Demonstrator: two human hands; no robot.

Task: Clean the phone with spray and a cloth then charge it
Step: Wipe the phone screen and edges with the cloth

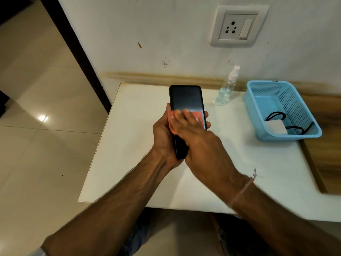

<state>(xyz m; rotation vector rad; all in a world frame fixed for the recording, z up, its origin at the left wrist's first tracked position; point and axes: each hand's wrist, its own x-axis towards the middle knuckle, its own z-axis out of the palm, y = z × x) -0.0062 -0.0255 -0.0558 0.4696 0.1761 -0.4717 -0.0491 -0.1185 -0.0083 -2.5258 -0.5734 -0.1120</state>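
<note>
home room, tiled floor (36, 89), wall socket (238, 26)

Colours on the desk
Black phone (186, 97), pink cloth (198, 116), perforated light-blue basket (258, 100), white desk (129, 145), clear spray bottle (227, 91).

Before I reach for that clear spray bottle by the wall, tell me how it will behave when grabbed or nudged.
The spray bottle is tall and narrow, so a sideways nudge would probably tip it. Only its lower part seems to hold liquid, so it is likely light. Its clear wall looks like smooth plastic, possibly slick. Once down, its round body could roll across the table.
</note>
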